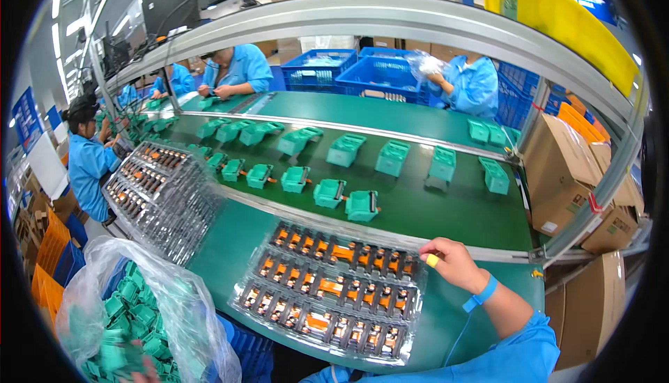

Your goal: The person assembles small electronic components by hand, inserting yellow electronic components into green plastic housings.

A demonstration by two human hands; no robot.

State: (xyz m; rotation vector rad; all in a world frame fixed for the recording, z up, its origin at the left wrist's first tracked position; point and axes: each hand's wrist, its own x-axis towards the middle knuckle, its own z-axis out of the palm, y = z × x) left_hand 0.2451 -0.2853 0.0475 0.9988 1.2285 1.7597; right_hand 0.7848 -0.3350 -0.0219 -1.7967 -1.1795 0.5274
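Observation:
My right hand (454,264) is at the upper right corner of a clear plastic tray (240,292). Its thumb and fingers are pinched together by the tray's rim; anything between them is too small to make out. One finger wears a yellow band (432,260), and a blue strap (481,294) circles the wrist. Rows of small black and orange parts (331,286) fill the tray. At the lower left, my left hand (144,371) is smeared by motion inside a clear plastic bag (188,292) of green plastic housings (139,317). Its fingers cannot be read.
Beyond the tray, a green conveyor belt (411,205) carries two rows of green housings (346,150). Stacked filled trays (164,195) stand left. A metal frame (362,17) spans overhead. Cardboard boxes (564,167) stand right. Co-workers in blue (90,167) sit left and across.

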